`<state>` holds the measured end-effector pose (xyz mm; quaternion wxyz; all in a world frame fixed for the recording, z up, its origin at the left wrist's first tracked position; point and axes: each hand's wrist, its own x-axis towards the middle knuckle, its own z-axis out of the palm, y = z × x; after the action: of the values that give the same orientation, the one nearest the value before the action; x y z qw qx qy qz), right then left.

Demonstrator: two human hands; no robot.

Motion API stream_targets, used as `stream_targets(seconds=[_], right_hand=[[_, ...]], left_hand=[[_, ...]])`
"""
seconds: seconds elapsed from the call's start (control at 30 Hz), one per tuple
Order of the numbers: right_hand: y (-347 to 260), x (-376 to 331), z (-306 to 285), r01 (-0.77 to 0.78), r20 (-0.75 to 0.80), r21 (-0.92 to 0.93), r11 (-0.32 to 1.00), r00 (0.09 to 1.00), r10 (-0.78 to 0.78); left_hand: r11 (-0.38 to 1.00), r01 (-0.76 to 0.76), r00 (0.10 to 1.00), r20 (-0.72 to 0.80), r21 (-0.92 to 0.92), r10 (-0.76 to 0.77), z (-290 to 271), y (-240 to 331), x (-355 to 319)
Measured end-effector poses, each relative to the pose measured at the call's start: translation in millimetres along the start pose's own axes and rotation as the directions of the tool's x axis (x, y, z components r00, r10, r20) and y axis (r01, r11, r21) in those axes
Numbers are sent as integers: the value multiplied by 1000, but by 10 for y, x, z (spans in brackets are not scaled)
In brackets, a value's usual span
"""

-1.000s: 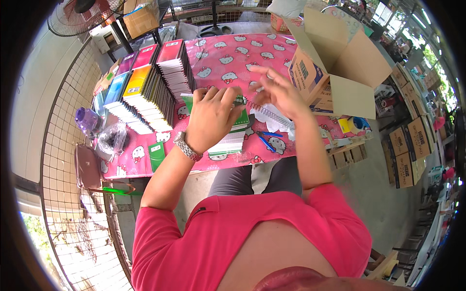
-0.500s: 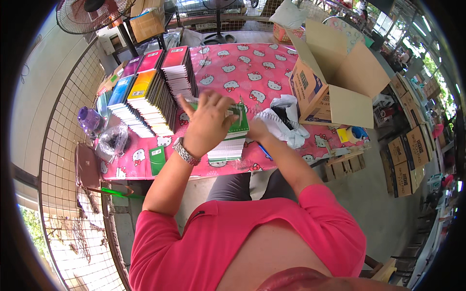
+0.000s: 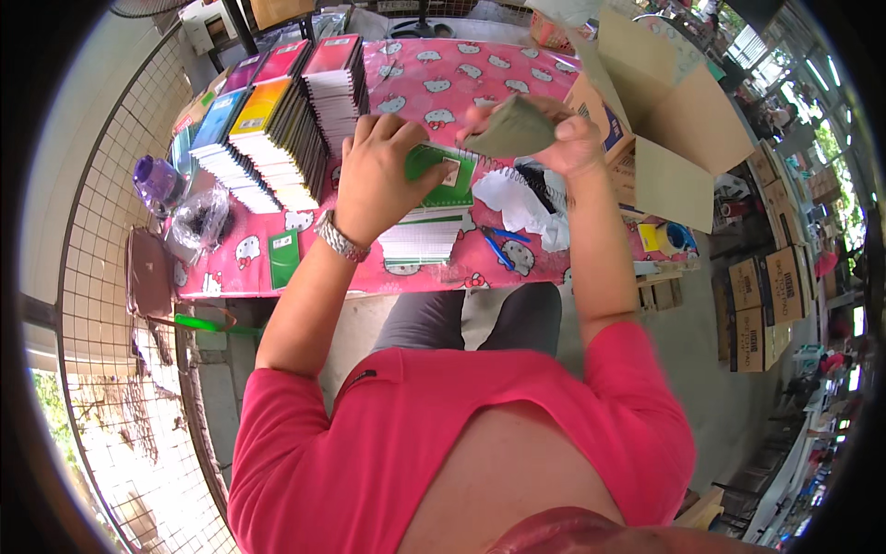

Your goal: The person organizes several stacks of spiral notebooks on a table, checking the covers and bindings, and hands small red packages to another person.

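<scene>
Bending at the elbow, the left arm runs up from the lower left, a metal watch (image 3: 341, 238) at its wrist. The left hand (image 3: 380, 180) arches with its back turned up, knuckles high, fingers reaching forward and thumb laid across the cover of a green notebook (image 3: 452, 189). Its fingertips are partly hidden, so whether it grips the notebook or only presses it cannot be told.

The right forearm stands nearly straight up the view, and the right hand (image 3: 574, 152) is clamped on a curved grey-green sheet (image 3: 512, 127), thumb at the sheet's right edge, other fingers partly behind it. The hands are apart, with the notebook and sheet between them.

The notebook is at the middle of the table (image 3: 443, 57), just beyond a stack of pages (image 3: 420, 242); a wire coil (image 3: 476, 162) runs by its right edge. Blue pliers (image 3: 503, 247) lie open right of the pages, near a crumpled white wrapping (image 3: 512, 205). Notebook piles (image 3: 263, 106) stand left of the left hand; an open carton (image 3: 678, 180) is beyond the right.
</scene>
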<state>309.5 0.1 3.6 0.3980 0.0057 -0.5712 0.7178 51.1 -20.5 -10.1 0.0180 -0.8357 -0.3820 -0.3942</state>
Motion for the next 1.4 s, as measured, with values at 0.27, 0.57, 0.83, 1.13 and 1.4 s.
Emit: stream_targets(seconds=[0.27, 0.57, 0.83, 1.13, 1.4], right_hand=[[-35, 153, -43, -145, -91, -275, 950, 988, 125], [-87, 305, -190, -271, -154, -552, 788, 963, 223], [-50, 515, -4, -240, 11, -414, 878, 963, 268], [44, 619, -173, -236, -51, -408, 882, 970, 236], [577, 353, -695, -524, -638, -498, 691, 761, 117]], left_hand=[[996, -21, 1000, 5, -92, 22, -48, -55, 41], [990, 2, 999, 43, -142, 5, -83, -55, 46], [983, 33, 998, 52, -179, -24, -143, -213, 28], [881, 170, 971, 226, -442, -74, -204, -455, 43], [852, 291, 943, 279, -436, -179, -182, -611, -8]])
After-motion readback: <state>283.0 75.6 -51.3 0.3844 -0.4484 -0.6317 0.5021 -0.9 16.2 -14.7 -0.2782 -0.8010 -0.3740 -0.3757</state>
